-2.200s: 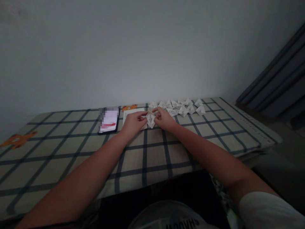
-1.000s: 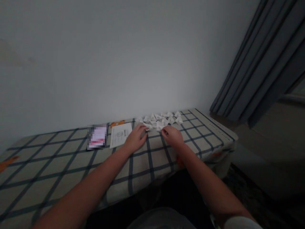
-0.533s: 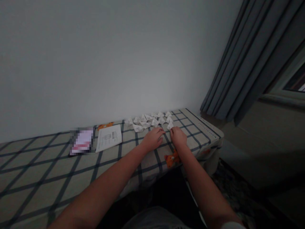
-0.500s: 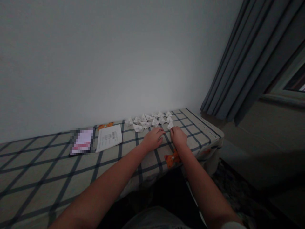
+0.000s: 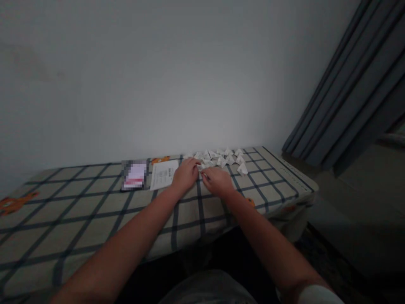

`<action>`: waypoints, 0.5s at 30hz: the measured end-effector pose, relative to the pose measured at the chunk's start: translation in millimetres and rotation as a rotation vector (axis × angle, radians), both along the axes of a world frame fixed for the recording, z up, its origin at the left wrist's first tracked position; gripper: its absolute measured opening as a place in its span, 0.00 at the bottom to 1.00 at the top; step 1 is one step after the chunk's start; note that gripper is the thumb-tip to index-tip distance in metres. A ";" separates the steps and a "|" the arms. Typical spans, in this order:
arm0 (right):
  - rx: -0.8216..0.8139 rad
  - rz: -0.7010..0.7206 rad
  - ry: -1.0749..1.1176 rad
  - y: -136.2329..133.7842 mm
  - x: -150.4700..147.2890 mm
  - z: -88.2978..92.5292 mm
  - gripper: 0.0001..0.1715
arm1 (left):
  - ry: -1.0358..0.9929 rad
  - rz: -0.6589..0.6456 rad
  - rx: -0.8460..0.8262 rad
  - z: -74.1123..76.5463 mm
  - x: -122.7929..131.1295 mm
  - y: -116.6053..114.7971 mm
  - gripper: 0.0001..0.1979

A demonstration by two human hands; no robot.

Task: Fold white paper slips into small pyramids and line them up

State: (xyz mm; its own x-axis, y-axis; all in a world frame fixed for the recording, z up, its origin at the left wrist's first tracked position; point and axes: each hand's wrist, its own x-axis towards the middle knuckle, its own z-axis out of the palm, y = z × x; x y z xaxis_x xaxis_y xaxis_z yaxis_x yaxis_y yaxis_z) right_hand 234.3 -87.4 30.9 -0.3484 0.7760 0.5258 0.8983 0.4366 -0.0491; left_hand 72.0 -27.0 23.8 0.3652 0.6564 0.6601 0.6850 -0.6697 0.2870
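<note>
Several small folded white paper pieces (image 5: 230, 159) stand and lie in a cluster along the wall side of the checked cloth. At the cluster's near left, a folded paper piece (image 5: 200, 166) sits between my two hands. My left hand (image 5: 186, 176) has its fingers bent round the far left side of that piece. From the near right, my right hand (image 5: 217, 181) pinches at it with curled fingers. Both hands partly hide the piece. A separate folded paper piece (image 5: 242, 169) rests at the right, nearer to me than the others.
Left of my hands lie a white printed sheet (image 5: 163, 174) and a dark-edged phone-like device (image 5: 135, 175) with a blurred screen. The checked cloth (image 5: 95, 219) covers the table. The wall (image 5: 190, 84) rises behind, and a grey curtain (image 5: 341, 97) hangs at the right.
Both hands have moved left from the cluster's near right to its near left piece. The paper piece by my right hand was let go. The view has turned left.
</note>
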 end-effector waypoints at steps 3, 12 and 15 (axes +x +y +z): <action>-0.098 0.155 -0.074 19.8 -52.8 4.4 0.17 | -0.075 0.151 0.016 5.6 -44.3 17.9 0.11; -0.223 0.597 -0.212 80.5 -121.6 -7.9 0.24 | -0.168 0.312 0.004 -19.3 -115.4 41.7 0.13; -0.235 0.586 -0.240 81.7 -117.5 -16.4 0.20 | -0.169 0.254 -0.069 -26.8 -112.3 39.1 0.13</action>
State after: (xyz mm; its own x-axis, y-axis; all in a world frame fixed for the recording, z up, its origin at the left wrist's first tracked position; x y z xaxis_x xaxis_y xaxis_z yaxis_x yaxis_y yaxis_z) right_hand 116.8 -5.7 14.5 -0.8326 0.5078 0.2212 0.5145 0.8569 -0.0308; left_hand -40.3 12.1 -3.1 0.0727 0.7579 0.6483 0.7667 -0.4582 0.4498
